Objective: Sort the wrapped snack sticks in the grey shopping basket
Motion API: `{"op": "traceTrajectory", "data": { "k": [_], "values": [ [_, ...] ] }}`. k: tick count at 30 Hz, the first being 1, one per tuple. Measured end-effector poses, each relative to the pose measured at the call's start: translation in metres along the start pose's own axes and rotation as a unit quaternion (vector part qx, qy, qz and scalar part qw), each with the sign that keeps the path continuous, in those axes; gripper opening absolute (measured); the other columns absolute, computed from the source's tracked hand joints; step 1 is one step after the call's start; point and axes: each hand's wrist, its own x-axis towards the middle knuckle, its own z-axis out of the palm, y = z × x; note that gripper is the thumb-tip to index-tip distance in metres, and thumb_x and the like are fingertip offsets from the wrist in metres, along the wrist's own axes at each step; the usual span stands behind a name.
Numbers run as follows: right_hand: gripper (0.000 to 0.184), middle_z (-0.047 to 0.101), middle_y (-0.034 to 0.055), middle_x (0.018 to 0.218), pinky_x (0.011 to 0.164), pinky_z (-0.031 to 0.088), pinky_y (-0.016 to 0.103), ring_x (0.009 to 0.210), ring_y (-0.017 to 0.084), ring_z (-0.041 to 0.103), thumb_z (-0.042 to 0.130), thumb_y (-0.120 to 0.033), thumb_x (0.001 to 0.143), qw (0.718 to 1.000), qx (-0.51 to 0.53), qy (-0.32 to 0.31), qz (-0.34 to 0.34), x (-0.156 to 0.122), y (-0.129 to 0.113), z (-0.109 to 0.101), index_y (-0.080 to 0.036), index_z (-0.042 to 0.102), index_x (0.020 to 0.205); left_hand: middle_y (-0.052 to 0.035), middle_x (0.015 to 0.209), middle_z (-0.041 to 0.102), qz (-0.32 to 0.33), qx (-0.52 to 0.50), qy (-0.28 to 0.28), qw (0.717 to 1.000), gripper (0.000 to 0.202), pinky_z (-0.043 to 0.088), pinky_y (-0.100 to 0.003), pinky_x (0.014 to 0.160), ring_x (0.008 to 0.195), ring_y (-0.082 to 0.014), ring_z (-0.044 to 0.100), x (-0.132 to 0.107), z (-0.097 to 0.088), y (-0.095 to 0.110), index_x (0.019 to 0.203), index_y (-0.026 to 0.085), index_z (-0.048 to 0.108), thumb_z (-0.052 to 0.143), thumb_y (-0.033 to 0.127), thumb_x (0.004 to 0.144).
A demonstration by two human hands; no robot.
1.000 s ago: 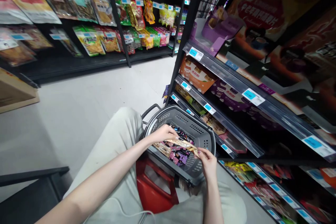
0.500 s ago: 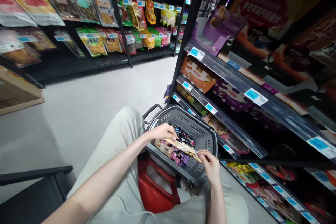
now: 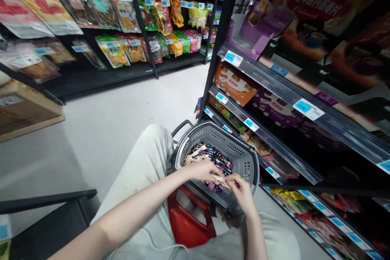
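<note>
A grey shopping basket stands between my knees, holding several slim beige packets and black and purple packets. Over its near side, my left hand and my right hand are close together, fingers closed in a pinch. Both grip one small beige packet, the left hand at its left end and the right at its right end. My fingers cover part of it, and its print is too small to read.
Shelves with boxed goods rise close on the right. Bagged snacks fill a shelf across the aisle. A red stool-like object is below the basket. A cardboard box and a dark frame stand at the left.
My hands have come closer together; the long beige strip stretched between them now shows as a short packet. More beige packets show at the basket's left. The view has shifted slightly.
</note>
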Motion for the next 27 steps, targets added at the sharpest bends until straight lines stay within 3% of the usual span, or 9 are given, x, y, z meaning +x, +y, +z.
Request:
{"op": "traceTrajectory", "data": {
  "k": [6, 11, 18, 23, 27],
  "values": [
    [0.013, 0.059, 0.0062, 0.082, 0.070, 0.039, 0.026, 0.079, 0.018, 0.054, 0.055, -0.029, 0.074, 1.000, -0.013, 0.012, -0.008, 0.002, 0.004, 0.002, -0.016, 0.058, 0.074, -0.0038, 0.087, 0.065, 0.038, -0.047, -0.014, 0.998, 0.028, 0.035, -0.016, 0.067, 0.075, -0.0120, 0.057, -0.002, 0.000, -0.001, 0.103, 0.024, 0.062, 0.050, 0.031, 0.079],
    [0.015, 0.059, 0.0045, 0.078, 0.064, 0.039, 0.024, 0.070, 0.015, 0.053, 0.049, -0.029, 0.079, 0.999, -0.029, 0.026, 0.008, 0.003, 0.007, 0.004, -0.016, 0.057, 0.077, -0.0041, 0.097, 0.063, 0.012, -0.094, 0.009, 0.996, 0.027, 0.034, -0.017, 0.074, 0.085, -0.0134, 0.056, -0.002, 0.002, 0.000, 0.102, 0.024, 0.062, 0.051, 0.028, 0.078],
    [0.016, 0.058, 0.0063, 0.082, 0.070, 0.038, 0.026, 0.077, 0.017, 0.052, 0.044, -0.027, 0.080, 0.999, -0.031, 0.009, -0.017, 0.002, -0.002, 0.002, -0.016, 0.053, 0.073, -0.0043, 0.085, 0.065, -0.061, -0.157, 0.006, 0.986, 0.031, 0.037, -0.016, 0.068, 0.076, -0.0138, 0.058, 0.004, 0.011, -0.012, 0.093, 0.015, 0.066, 0.058, 0.035, 0.071],
    [0.014, 0.057, 0.0058, 0.082, 0.071, 0.037, 0.026, 0.078, 0.017, 0.051, 0.043, -0.024, 0.080, 0.999, -0.039, -0.010, -0.022, 0.001, -0.004, 0.001, -0.016, 0.053, 0.073, -0.0029, 0.070, 0.065, -0.080, -0.168, -0.034, 0.982, 0.030, 0.036, -0.016, 0.056, 0.061, -0.0117, 0.055, 0.006, 0.016, -0.018, 0.082, 0.011, 0.069, 0.058, 0.036, 0.069],
    [0.010, 0.056, 0.0043, 0.078, 0.067, 0.036, 0.025, 0.072, 0.015, 0.050, 0.043, -0.022, 0.079, 0.999, -0.050, 0.006, -0.008, 0.002, -0.001, 0.003, -0.016, 0.050, 0.074, -0.0028, 0.062, 0.063, -0.109, -0.173, -0.011, 0.979, 0.031, 0.032, -0.016, 0.051, 0.055, -0.0102, 0.050, 0.007, 0.023, -0.022, 0.076, 0.009, 0.069, 0.059, 0.037, 0.067]
  ]
}}
